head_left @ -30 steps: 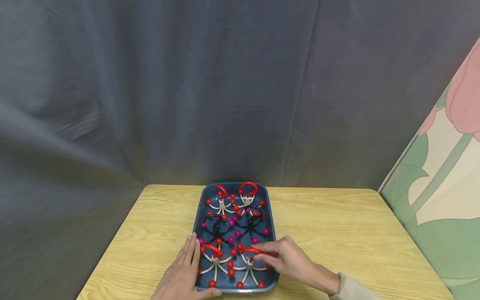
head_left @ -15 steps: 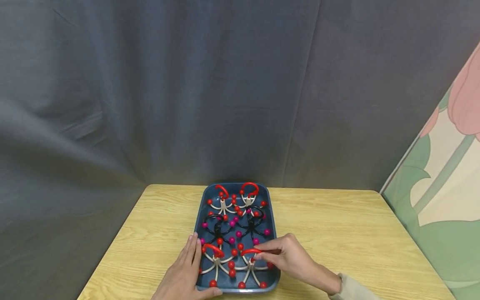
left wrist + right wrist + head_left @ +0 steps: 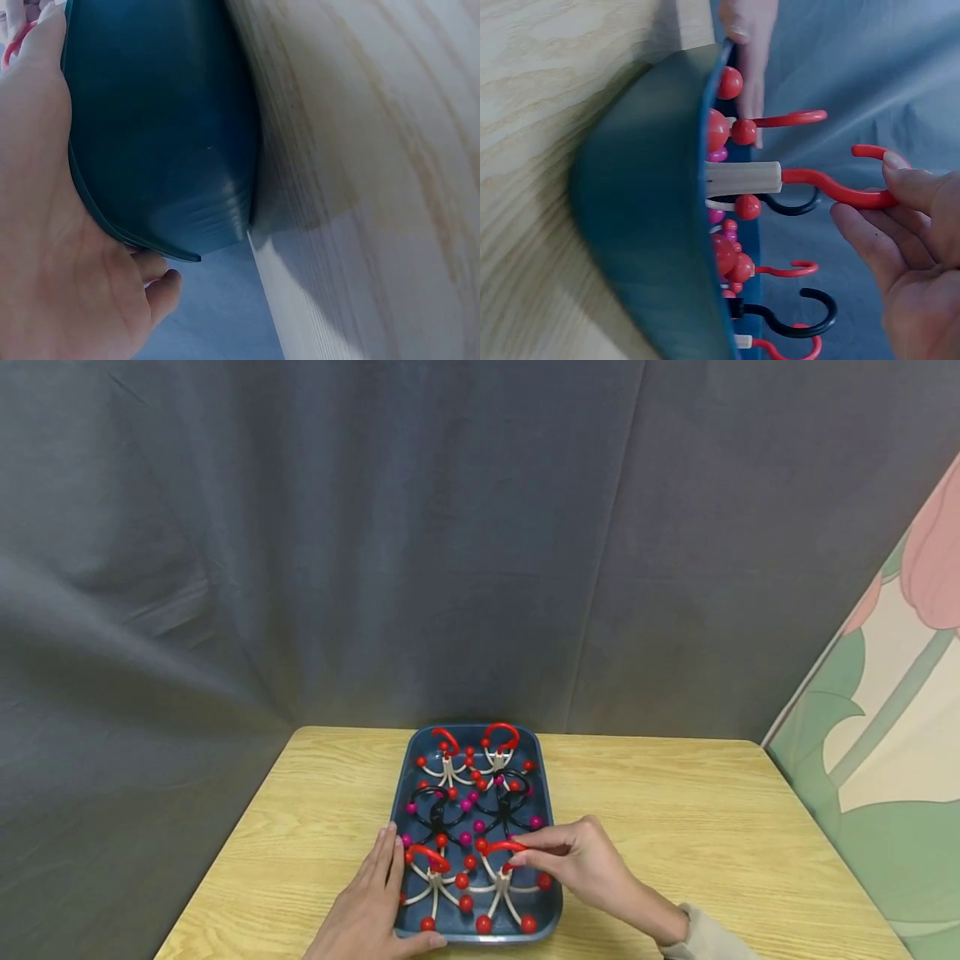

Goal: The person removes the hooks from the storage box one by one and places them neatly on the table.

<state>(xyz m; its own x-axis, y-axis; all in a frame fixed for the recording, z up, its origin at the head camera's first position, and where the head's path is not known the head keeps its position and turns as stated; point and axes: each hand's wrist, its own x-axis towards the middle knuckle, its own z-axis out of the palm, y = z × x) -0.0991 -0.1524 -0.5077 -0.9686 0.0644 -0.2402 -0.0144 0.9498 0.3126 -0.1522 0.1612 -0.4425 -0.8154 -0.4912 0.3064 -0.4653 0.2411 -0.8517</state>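
My right hand (image 3: 581, 864) pinches the red hook (image 3: 832, 187) of a multi-arm hanger between thumb and fingers. That hanger has a pale hub (image 3: 744, 178) and thin white arms tipped with red balls (image 3: 528, 924). It stands at the front right of a dark blue tray (image 3: 468, 938), its hook above the rim in the right wrist view. Beside it at the front left is a matching hanger (image 3: 435, 878). My left hand (image 3: 363, 897) rests on the tray's left rim with straight fingers, thumb along the front edge. In the left wrist view its palm lies against the tray's side.
Two black hangers (image 3: 437, 814) with magenta balls lie mid-tray. Behind them are two more white ones with red hooks (image 3: 502, 735). The tray stands on a wooden table (image 3: 675, 835), with a grey curtain (image 3: 450, 543) behind and a flowered panel (image 3: 892, 718) at right.
My right hand has risen slightly, drawing the red hook of the front-right hanger up and a little away from me. The left hand stays on the tray's rim.
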